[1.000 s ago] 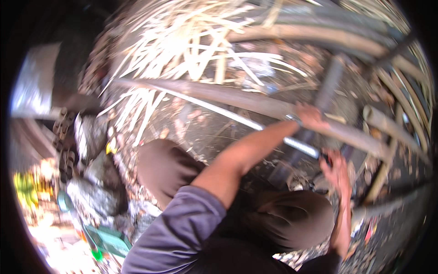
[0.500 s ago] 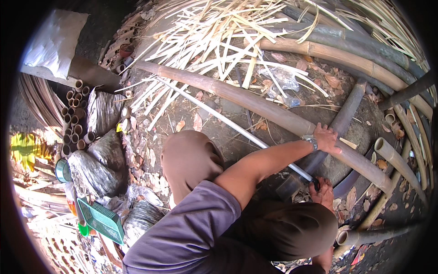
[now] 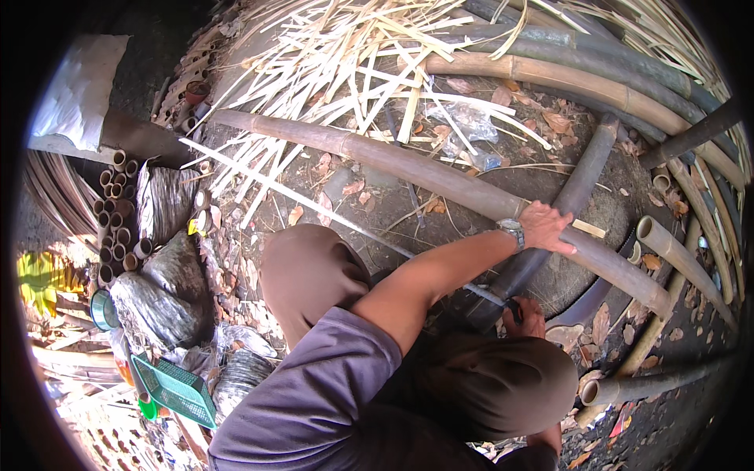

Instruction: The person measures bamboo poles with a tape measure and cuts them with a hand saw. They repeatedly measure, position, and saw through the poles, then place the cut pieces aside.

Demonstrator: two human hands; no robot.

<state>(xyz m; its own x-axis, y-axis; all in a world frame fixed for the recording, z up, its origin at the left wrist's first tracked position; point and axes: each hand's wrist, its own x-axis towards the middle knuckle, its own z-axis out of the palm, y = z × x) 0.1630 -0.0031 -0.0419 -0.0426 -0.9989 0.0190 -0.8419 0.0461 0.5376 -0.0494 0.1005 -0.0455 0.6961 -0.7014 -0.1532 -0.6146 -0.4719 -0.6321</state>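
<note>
A long brown bamboo pole [image 3: 440,179] runs slantwise across the ground in front of me, resting over a darker bamboo piece [image 3: 577,192]. My left hand [image 3: 543,226], with a metal watch at its wrist, grips the pole from above near that crossing. Beside my right knee, my right hand [image 3: 530,318] is closed at the black end of a long, thin, silvery-white rod [image 3: 369,233]. This rod slants away to the far left, below the pole; its far part is hard to separate from pale strips. The fingers of the right hand are partly hidden by my knee.
Pale split bamboo strips [image 3: 345,55] lie heaped at the back. Thick bamboo poles [image 3: 550,74] curve along the far right. A dark curved blade [image 3: 585,306] lies right of my right hand. Leftward are stacked bamboo tubes [image 3: 118,228], grey sacks [image 3: 169,294] and a green basket [image 3: 177,388].
The rod has swung a little nearer to me, and my right hand has shifted slightly left. My left hand keeps its grip on the pole. The whole view has drifted a little.
</note>
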